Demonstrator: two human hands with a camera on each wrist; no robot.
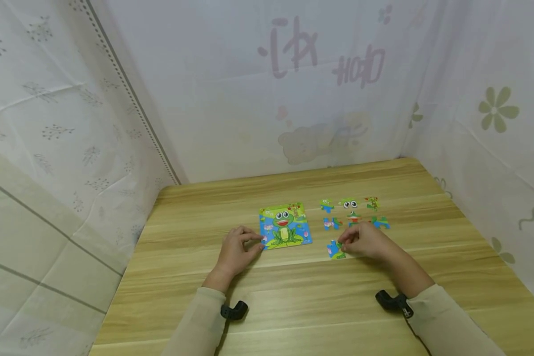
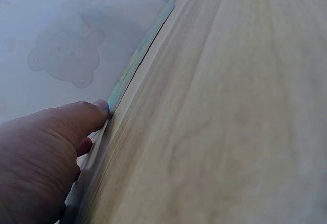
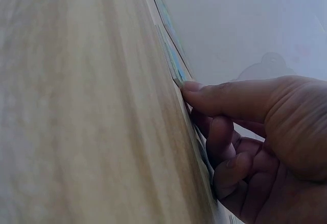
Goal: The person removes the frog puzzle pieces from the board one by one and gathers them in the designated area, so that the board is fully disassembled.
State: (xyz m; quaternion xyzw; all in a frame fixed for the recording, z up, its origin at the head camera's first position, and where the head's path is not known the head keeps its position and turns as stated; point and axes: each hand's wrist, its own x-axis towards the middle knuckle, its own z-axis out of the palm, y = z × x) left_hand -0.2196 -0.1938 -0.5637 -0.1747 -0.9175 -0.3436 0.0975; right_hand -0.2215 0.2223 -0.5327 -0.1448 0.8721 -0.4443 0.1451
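Observation:
A square frog picture board [image 1: 285, 226] lies flat on the wooden table. At its lower left edge rests my left hand [image 1: 237, 251], thumb and forefinger touching the rim. In the left wrist view the thumb [image 2: 84, 119] meets the board's thin edge. To the right, my right hand [image 1: 364, 241] pinches the right side of a blue and green jigsaw piece [image 1: 335, 250] at table level. The right wrist view shows the thumb [image 3: 225, 97] against the edge of that piece [image 3: 173, 63]. Any pieces under the right hand are hidden.
Beyond the right hand, several loose jigsaw pieces lie in rows, among them one with frog eyes [image 1: 350, 203] and one with a red mouth [image 1: 353, 216]. The wooden table [image 1: 293, 291] ends at printed white curtains [image 1: 222, 99] behind and at the sides.

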